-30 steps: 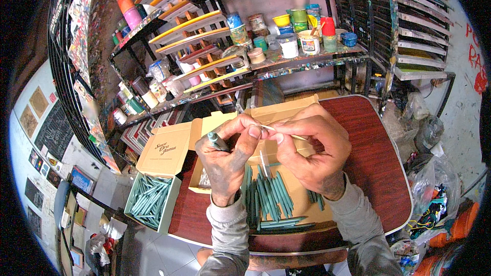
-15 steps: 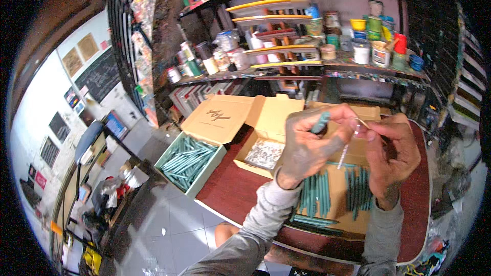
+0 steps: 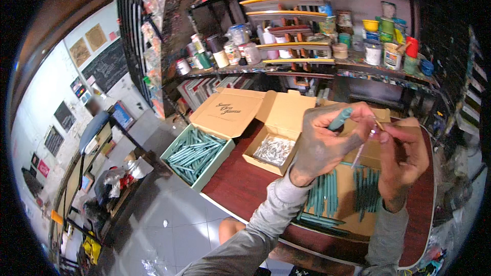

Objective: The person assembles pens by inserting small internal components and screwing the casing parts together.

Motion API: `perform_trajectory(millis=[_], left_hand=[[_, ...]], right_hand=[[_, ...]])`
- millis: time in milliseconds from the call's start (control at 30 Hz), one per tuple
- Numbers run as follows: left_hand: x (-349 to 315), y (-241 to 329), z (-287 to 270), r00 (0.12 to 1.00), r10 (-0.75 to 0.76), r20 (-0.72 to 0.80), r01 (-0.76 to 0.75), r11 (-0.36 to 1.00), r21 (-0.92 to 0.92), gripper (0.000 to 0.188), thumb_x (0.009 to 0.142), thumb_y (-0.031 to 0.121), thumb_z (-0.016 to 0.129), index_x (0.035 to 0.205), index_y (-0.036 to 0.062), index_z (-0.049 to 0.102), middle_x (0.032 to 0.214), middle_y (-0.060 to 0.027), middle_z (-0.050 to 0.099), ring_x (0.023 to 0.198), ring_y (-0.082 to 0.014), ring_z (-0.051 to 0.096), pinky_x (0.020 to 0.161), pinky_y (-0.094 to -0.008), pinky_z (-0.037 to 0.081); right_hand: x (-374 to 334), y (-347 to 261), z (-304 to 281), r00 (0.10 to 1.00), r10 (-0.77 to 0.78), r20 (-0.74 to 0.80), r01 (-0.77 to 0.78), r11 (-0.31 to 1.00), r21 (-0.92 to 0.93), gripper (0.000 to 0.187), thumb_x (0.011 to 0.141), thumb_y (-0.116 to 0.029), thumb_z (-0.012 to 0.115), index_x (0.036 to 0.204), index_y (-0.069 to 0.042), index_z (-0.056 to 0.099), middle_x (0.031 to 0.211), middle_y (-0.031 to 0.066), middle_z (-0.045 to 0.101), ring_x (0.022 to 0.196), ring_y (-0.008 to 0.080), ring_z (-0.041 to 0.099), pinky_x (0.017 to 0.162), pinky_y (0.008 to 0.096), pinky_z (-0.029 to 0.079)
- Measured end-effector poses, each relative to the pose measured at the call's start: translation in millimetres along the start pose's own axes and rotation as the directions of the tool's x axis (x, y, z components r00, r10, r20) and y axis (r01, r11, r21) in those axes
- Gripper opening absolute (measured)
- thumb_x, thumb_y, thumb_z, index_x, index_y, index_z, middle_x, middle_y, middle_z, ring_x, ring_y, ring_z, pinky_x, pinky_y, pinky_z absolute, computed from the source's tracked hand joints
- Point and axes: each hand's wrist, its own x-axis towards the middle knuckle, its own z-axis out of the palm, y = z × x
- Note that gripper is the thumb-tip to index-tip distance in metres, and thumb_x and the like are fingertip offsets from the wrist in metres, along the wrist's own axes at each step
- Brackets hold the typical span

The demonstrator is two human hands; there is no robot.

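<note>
My left hand is closed, with a teal pen-like tube tucked in its fingers. Its fingertips also pinch a thin clear stick that hangs down at a slant. Close against it, my right hand pinches a thin tan strip at the stick's upper end; the exact contact is too small to tell. Beneath the hands, rows of teal pens lie on a flat piece of cardboard. More teal pens fill a box at the left.
A small cardboard box holds many small clear and white pieces. Its lid stands open beside another printed lid. The dark red table has a pale edge. Shelves behind carry paint jars and wooden-handled squeegees.
The view has shifted, so the scene sits further right. The tan strip looks shorter and steeper between my fingertips. Both hands keep their holds.
</note>
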Motion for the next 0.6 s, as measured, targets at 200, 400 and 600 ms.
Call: perform_trajectory(millis=[200,400,600], left_hand=[[-2.1,-2.7,-4.2,0.994,-0.016,-0.112,0.019,0.999,0.028,0.010,0.087,0.005,0.067,0.092,-0.0040,0.068,0.085,-0.0036,0.066,0.077,-0.0116,0.064,0.071,-0.0259,0.053],[1.5,0.6,3.6,0.992,-0.048,-0.116,0.064,0.988,0.140,0.013,0.088,0.006,0.064,0.081,-0.0043,0.064,0.075,-0.0036,0.063,0.073,-0.0090,0.057,0.070,-0.0241,0.046],[1.0,-1.6,7.3,0.990,-0.031,-0.138,0.058,0.979,0.195,0.018,0.087,0.016,0.066,0.077,0.0002,0.063,0.072,-0.0026,0.062,0.068,-0.0079,0.051,0.064,-0.0236,0.039]], right_hand=[[2.4,1.1,2.5,0.994,-0.043,0.096,0.046,0.998,-0.031,0.010,0.084,0.001,0.064,0.093,-0.001,0.063,0.086,0.0096,0.064,0.072,0.0144,0.054,0.066,0.0264,0.043],[11.1,-2.2,-3.5,0.995,-0.071,0.068,0.074,0.997,-0.036,0.016,0.075,0.000,0.071,0.090,-0.004,0.065,0.076,0.0093,0.065,0.069,0.0224,0.063,0.063,0.0314,0.049],[10.5,-6.4,-7.8,0.995,-0.049,0.087,0.051,0.998,-0.021,0.018,0.076,0.003,0.069,0.092,-0.002,0.064,0.079,0.0077,0.062,0.068,0.0158,0.059,0.060,0.0259,0.045]])
